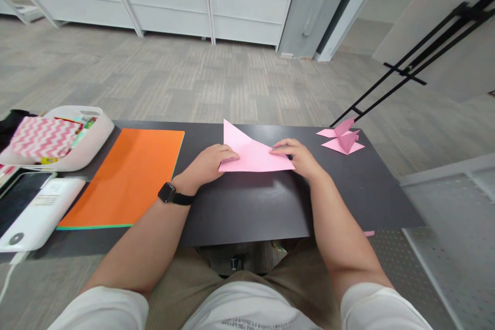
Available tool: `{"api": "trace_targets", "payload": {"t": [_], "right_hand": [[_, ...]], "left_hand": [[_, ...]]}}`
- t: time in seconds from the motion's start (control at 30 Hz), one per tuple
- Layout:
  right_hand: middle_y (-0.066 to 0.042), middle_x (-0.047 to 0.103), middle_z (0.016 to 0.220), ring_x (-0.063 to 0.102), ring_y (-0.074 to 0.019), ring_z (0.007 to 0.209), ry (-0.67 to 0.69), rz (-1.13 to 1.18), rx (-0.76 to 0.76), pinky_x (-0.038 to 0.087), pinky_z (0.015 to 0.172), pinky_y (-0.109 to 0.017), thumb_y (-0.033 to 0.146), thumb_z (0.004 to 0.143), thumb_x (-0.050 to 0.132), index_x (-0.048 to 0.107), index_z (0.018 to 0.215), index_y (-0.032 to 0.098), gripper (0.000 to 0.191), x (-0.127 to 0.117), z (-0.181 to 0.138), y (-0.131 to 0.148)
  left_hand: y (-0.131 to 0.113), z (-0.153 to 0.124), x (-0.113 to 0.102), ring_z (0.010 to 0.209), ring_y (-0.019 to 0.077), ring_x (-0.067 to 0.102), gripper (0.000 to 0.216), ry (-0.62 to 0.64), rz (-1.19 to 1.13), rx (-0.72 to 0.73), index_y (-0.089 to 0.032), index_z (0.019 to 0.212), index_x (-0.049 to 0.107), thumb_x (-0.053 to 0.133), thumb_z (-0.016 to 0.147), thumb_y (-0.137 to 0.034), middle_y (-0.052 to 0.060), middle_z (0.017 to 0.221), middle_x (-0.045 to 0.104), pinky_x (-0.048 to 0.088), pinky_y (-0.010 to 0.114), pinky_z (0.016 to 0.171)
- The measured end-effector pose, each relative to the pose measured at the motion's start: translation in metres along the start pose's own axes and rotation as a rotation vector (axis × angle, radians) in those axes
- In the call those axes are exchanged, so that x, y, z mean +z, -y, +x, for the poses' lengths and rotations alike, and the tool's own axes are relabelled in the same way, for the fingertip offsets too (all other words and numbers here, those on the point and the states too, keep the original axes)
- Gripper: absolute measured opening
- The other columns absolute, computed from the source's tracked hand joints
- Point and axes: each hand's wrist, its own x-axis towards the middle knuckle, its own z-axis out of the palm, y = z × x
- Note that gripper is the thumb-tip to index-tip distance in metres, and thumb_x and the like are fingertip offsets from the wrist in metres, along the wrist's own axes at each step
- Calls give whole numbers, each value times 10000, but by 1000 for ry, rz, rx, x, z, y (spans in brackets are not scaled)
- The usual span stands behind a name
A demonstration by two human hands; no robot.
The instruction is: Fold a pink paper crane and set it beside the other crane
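Observation:
A pink sheet of origami paper, folded into a roughly triangular shape, rests on the dark table before me, one pointed corner standing up at its far left. My left hand grips its left edge, fingers together over the paper. At the right side my right hand holds the sloping edge, with thumb and fingertips closed on it. Parts of the fingers are hidden, so I cannot tell how far they reach under the paper. A black smartwatch is on my left wrist.
Pink folded paper figures sit at the table's far right. Orange paper lies left, over a green-edged sheet. Beyond it are a white basket of packets, a phone and a white corded device. A black stand rises behind.

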Motion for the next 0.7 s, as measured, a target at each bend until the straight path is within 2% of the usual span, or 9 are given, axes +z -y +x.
{"api": "trace_targets", "payload": {"t": [0.17,0.27,0.37,0.43,0.57,0.63,0.7], "right_hand": [[-57,801,1212,705,-278,1130,103,-98,-11,501,1078,-506,235,915,773,876,1137,378,284,5,0,-10],[-55,803,1251,713,-281,1154,135,-108,-12,498,1083,-519,231,922,769,869,1150,387,294,4,-1,-12],[-56,797,1270,721,-283,1173,157,-116,8,489,1106,-540,205,921,747,877,1103,383,286,2,-2,-8],[-67,780,1277,714,-281,1184,156,-107,22,497,1115,-531,231,902,771,875,1115,365,272,0,-2,-2],[-77,762,1223,714,-273,1163,109,-22,14,527,1099,-473,378,892,813,852,1173,327,288,-6,0,13],[-70,785,1120,731,-265,1067,97,9,27,549,1024,-443,420,938,758,853,1085,295,215,-8,1,17],[-52,795,988,727,-251,928,103,6,81,554,888,-400,448,964,706,836,992,265,226,-8,1,16]], "left_hand": [[5,-2,1,1206,255,705,511,94,54,-34,-264,1225,817,594,835,-20,63,1320,770,523,435,1093],[6,-2,1,1195,267,719,402,72,28,-36,-278,1202,832,669,865,-130,67,1310,778,526,450,1108],[5,-2,-1,1122,243,745,259,9,-57,-45,-290,1124,846,626,988,-272,60,1217,801,559,411,1052],[5,-2,-2,1078,228,749,281,-35,-95,-75,-285,1084,841,569,1045,-340,55,1161,802,575,378,991],[7,-2,-3,996,236,739,288,-114,-50,-186,-252,1013,823,564,1035,-375,56,1056,792,570,366,911],[8,-2,-4,951,240,737,288,-134,-23,-250,-238,994,816,568,1026,-381,53,1009,794,562,359,870],[8,-3,-6,894,242,735,281,-145,-11,-321,-231,977,812,585,1012,-394,48,965,803,547,345,802]]}}
